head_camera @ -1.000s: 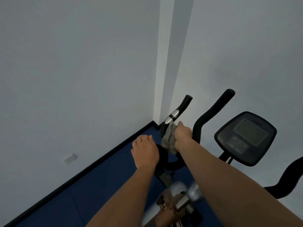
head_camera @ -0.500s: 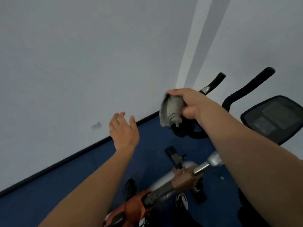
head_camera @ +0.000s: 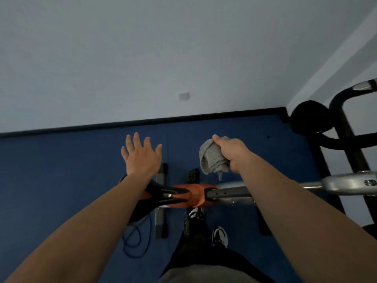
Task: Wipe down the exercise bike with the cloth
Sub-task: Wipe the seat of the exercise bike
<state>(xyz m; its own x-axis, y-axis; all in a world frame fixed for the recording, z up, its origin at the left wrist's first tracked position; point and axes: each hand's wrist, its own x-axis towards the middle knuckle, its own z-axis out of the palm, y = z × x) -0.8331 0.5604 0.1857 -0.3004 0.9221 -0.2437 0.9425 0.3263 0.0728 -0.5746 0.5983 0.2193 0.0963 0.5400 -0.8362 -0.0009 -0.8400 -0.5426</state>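
Head view looks down past two bare forearms at a blue floor (head_camera: 61, 170) that meets a pale wall (head_camera: 142, 58) along a dark baseboard across the middle of the frame. Right hand (head_camera: 232, 154), just right of centre, is clenched around a bunched grey cloth (head_camera: 212, 160) that hangs from the fist in the air, above the bike and not touching it. Left hand (head_camera: 140, 156), just left of centre, is held flat with fingers spread, holding nothing. Below the hands lies the exercise bike (head_camera: 228, 193): an orange and black saddle (head_camera: 183, 195) at centre and a grey bar running to the right edge, with black handlebars (head_camera: 342, 119) at the upper right. A dark cable (head_camera: 134, 237) loops on the floor at lower centre.
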